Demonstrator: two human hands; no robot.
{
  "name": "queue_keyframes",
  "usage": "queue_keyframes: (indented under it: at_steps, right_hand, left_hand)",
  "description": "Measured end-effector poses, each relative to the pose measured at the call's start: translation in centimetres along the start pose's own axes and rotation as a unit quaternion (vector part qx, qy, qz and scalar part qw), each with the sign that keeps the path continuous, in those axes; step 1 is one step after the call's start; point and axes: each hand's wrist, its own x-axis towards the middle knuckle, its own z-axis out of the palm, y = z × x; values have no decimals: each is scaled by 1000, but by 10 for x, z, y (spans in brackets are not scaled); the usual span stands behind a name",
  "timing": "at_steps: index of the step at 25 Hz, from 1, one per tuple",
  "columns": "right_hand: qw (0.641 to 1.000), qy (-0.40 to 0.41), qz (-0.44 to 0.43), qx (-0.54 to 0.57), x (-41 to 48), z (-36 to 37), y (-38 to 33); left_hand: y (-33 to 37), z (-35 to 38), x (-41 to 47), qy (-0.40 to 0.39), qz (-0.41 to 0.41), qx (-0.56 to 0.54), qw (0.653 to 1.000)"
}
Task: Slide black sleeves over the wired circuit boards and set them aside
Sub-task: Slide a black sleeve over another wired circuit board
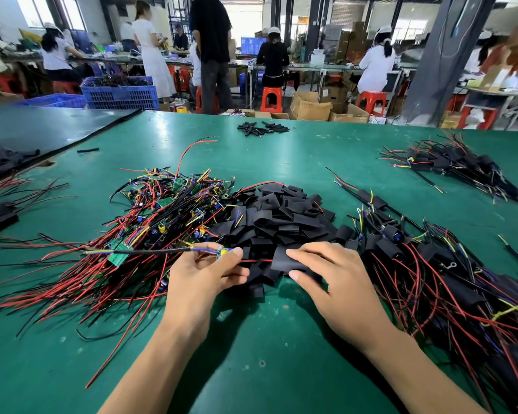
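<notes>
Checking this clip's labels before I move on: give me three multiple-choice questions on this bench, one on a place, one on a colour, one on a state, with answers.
1. Where does the pile of loose sleeves lie, relative to the pile of bare boards?
A. to its left
B. to its right
C. in a box on the table

2. What colour is the table?
A. green
B. white
C. red

3. What is the right hand doing?
A. lying flat and empty
B. holding scissors
C. pinching a black sleeve

Answers:
1 B: the black heap sits directly right of the tangle of boards and red wires.
2 A: the bare surface around the piles is green.
3 C: its thumb and fingers pinch the held sleeve.
</notes>
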Motion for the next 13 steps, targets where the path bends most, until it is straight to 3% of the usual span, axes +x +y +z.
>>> queue_keyframes:
  at_steps: [4, 7, 13]
  right_hand:
    - [999, 34, 2, 6, 1, 0, 1]
    - [999, 49, 13, 7, 2, 0, 2]
    - [992, 84, 84, 42, 6, -5, 9]
  left_hand:
    - [1, 1, -1, -17, 4, -16, 1000]
    - [4, -2, 1, 14, 24, -34, 999]
    - [13, -8, 6, 38, 21, -66, 997]
